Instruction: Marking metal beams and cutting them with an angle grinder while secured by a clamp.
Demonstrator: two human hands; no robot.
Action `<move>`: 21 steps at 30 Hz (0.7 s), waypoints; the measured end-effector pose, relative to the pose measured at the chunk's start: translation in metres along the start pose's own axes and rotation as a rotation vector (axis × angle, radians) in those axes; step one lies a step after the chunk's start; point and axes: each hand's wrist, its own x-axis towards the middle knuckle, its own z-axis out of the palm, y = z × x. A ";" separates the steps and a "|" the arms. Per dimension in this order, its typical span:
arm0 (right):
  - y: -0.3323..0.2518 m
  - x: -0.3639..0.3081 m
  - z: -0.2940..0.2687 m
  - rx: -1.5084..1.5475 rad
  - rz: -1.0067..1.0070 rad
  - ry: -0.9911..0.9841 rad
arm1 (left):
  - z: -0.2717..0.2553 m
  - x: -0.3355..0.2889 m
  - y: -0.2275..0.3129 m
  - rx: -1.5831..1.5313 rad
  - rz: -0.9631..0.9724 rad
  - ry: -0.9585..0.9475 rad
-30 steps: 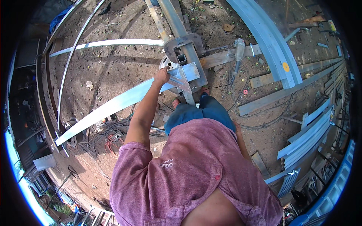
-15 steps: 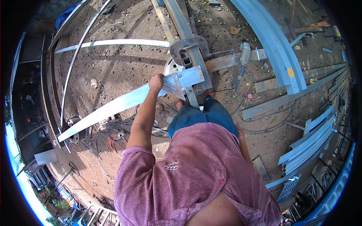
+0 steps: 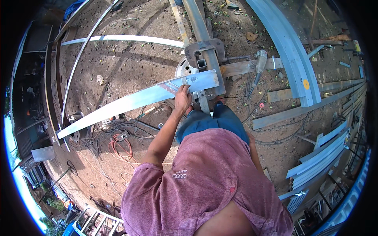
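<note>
Dirt ground (image 3: 130, 70), metal strip (image 3: 134, 100) under left hand (image 3: 182, 100)

Long strip (image 3: 130, 99) — smooth, glossy metal; clamp (image 3: 191, 48) — matt, rough metal.

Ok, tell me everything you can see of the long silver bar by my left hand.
The bar looks like bright, flat-faced metal, scuffed near its squared right end, which overlaps a rusty beam. It slants down to the left; its curve may be lens distortion. A thin plate lies on it; your left hand lies over the bar's near edge, exact contact unclear.
</note>
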 end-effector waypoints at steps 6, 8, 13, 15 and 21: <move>-0.026 -0.008 0.008 -0.072 -0.039 -0.030 | 0.044 -0.019 0.034 -0.005 0.201 -0.374; -0.053 -0.024 0.022 -0.146 0.046 0.036 | 0.042 0.005 0.046 0.089 0.183 -0.290; -0.085 -0.055 0.031 -0.249 0.238 0.100 | 0.076 0.013 0.029 0.302 0.108 -0.179; -0.080 -0.062 0.023 -0.222 0.275 0.180 | 0.081 -0.013 0.052 0.350 0.462 -0.488; -0.062 -0.065 0.036 -0.089 0.209 0.112 | 0.090 -0.041 0.037 -0.074 0.415 -0.685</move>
